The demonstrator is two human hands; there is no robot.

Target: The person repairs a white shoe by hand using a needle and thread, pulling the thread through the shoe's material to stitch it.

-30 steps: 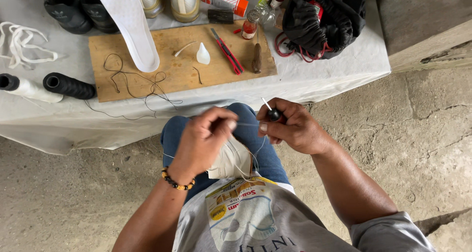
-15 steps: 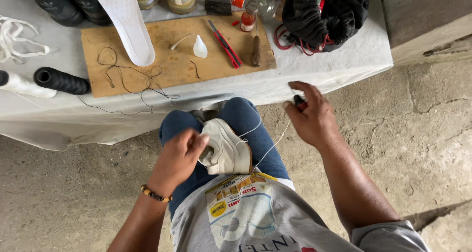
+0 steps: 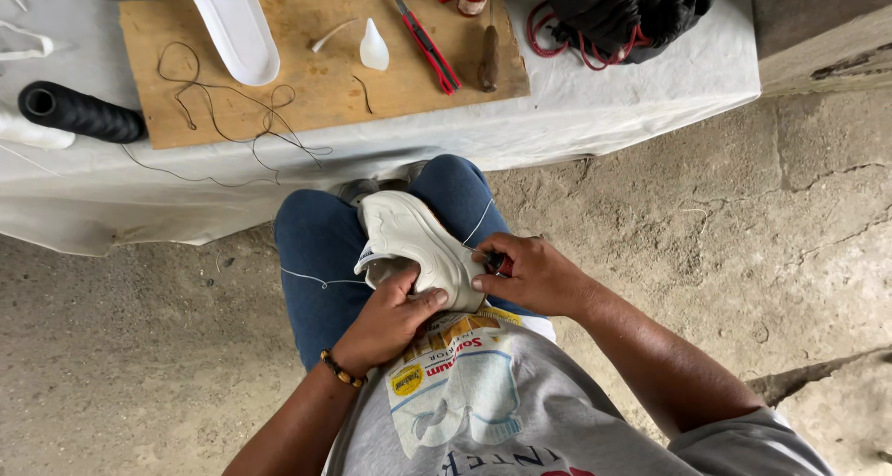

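Note:
A white shoe (image 3: 409,239) lies sole-up between my knees on my lap. My left hand (image 3: 390,320) grips its near end, thumb pressed on the sole. My right hand (image 3: 530,273) is closed on a small dark-handled tool (image 3: 500,264) whose tip meets the shoe's right edge. A pale thread (image 3: 479,221) runs from the shoe across my right thigh, and another strand (image 3: 316,279) crosses my left thigh.
A table under a white cloth (image 3: 595,114) stands ahead with a wooden board (image 3: 316,77). On it lie a white insole (image 3: 232,21), loose thread (image 3: 223,114), a red-handled cutter (image 3: 427,44), an awl (image 3: 489,58). A black thread spool (image 3: 79,112) and dark bag (image 3: 623,7) flank it. Concrete floor (image 3: 743,234) lies right.
My right hand, held out to the right pulling thread, has come back to the shoe's edge. My left hand shifted to grip the shoe's near end, and the shoe is now sole-up.

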